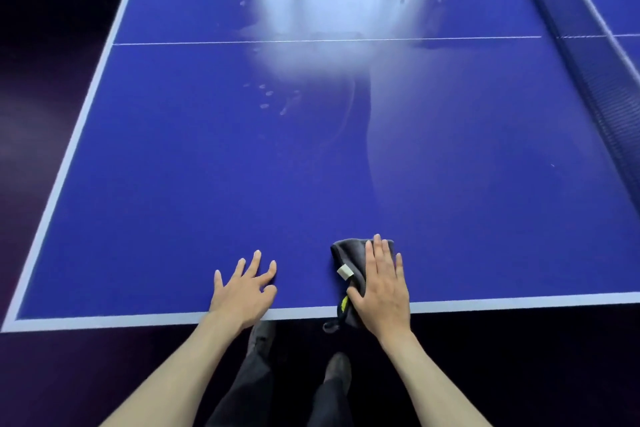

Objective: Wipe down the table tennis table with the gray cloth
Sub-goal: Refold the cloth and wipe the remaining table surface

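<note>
the right hand (381, 291) lies flat on the gray cloth (349, 260) at the table (519, 303) edge (smudges lie ahead). the left hand (242, 291) rests spread, holding nothing.

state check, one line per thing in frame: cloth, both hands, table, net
gray cloth: bunched, flat on the table's near edge, one corner hanging over it
right hand: fingers straight, pressing on the cloth
left hand: fingers spread, resting on bare table
table: smudged with fingerprints mid-surface, glare patch further off
net: up, stretched across at right
</note>
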Motion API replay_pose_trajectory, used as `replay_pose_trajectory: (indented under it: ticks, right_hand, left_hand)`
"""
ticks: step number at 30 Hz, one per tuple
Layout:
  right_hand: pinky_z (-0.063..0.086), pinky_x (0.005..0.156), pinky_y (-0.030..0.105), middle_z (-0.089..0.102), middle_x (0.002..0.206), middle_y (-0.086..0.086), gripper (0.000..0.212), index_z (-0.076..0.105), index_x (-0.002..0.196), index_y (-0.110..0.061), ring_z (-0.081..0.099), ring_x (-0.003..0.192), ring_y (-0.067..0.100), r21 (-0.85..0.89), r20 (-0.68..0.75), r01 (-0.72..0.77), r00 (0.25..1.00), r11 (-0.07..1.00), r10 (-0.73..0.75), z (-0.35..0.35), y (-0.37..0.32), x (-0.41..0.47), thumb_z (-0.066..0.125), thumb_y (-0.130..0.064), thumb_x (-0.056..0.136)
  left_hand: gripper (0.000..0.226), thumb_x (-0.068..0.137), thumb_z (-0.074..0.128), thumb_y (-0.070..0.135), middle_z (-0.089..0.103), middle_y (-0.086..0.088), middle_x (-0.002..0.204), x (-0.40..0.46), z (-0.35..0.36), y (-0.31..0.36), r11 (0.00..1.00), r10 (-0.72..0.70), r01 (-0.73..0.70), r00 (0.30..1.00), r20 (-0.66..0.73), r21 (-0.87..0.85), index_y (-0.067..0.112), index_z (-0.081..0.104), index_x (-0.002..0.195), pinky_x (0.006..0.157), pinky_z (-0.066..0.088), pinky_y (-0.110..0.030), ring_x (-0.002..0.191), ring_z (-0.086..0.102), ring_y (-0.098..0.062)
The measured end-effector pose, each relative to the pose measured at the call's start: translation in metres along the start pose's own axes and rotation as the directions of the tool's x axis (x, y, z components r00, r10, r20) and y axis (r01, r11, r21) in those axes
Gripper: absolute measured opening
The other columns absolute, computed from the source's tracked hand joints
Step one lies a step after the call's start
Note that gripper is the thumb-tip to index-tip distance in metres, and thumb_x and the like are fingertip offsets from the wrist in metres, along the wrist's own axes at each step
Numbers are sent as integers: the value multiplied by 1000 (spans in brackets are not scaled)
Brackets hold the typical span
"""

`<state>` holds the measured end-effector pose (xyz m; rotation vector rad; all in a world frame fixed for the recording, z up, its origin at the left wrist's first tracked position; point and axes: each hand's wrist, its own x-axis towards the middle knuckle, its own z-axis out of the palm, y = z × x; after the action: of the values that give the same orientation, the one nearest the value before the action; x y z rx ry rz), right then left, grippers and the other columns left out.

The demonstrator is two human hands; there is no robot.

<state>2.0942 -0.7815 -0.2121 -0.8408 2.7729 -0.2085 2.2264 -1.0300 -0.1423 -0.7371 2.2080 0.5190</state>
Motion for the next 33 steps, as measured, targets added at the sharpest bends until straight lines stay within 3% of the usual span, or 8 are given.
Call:
replay_pose_trajectory:
  ticks: [3, 7, 10, 13, 16, 21, 29, 33]
  right_hand:
    - [14, 129, 50, 1, 175, 4, 98, 15, 166, -10, -3, 161, 17, 49, 2, 3, 1000, 999, -3, 1, 11, -5, 61, -45, 86]
    - [13, 129, 52, 6, 175, 3, 90, 18, 165, -13, 1, 161, 18, 36, -27, -91, 995, 995, 92, 5, -8, -5, 37, -53, 88]
    - [12, 129, 53, 8, 174, 3, 89, 18, 165, -12, 3, 161, 19, 21, -80, -163, 983, 986, 164, 13, -28, -5, 34, -54, 89]
    - [11, 130, 54, 9, 174, 2, 88, 18, 165, -13, 4, 161, 18, 42, -124, -210, 969, 977, 214, 24, -59, -5, 33, -54, 89]
    - [10, 129, 54, 9, 174, 1, 88, 18, 165, -11, 4, 161, 19, 49, -149, -195, 968, 980, 200, 39, -109, -2, 31, -55, 90]
    - [11, 129, 55, 8, 174, 4, 87, 18, 165, -10, 6, 161, 22, 34, -144, -138, 979, 990, 142, 60, -217, 11, 30, -55, 91]
    - [13, 128, 57, 8, 174, 9, 87, 17, 164, -6, 2, 161, 23, 38, -127, -65, 989, 997, 70, 92, -387, 14, 33, -51, 92]
    - [15, 127, 58, 7, 173, 12, 89, 16, 164, -4, 2, 161, 26, 29, -107, 14, 994, 999, -11, 111, -484, 5, 50, -46, 93]
  left_hand:
    - [62, 102, 18, 30, -17, 12, 169, 1, -1, -5, 1000, 25, -25, 999, 21, 5, 48, 6, 160, 123, -6, -63, 158, -10, -20]
    - [62, 103, 21, 32, -15, 13, 169, 0, -3, -19, 994, 112, -112, 994, 4, -13, 45, 5, 161, 125, -7, -56, 158, -10, -17]
    - [59, 105, 26, 30, 1, 12, 171, 2, -12, -41, 973, 228, -220, 963, -145, 73, 37, 11, 162, 128, -3, -47, 158, -1, -12]
    - [57, 107, 32, 30, 11, 10, 170, 1, -18, -83, 966, 254, -215, 898, -358, 145, 31, 18, 162, 129, 8, -43, 158, 8, -14]
    - [56, 105, 39, 28, 20, 5, 169, -7, -24, -144, 976, 216, -181, 862, -458, 120, 27, 28, 161, 128, 16, -45, 157, 14, -17]
    - [57, 108, 33, 31, 11, 5, 171, -26, -32, -256, 998, 66, -49, 895, -441, 51, 28, 17, 163, 128, 13, -43, 158, 6, -16]
    - [52, 108, 33, 28, 21, 3, 168, -57, -26, -410, 923, -283, 118, 854, -436, -366, 24, 28, 160, 126, 20, -42, 154, 18, -16]
    - [50, 109, 30, 30, 24, 3, 167, -65, -21, -445, 840, -375, 120, 833, -407, -529, 23, 31, 159, 122, 29, -42, 153, 23, -17]
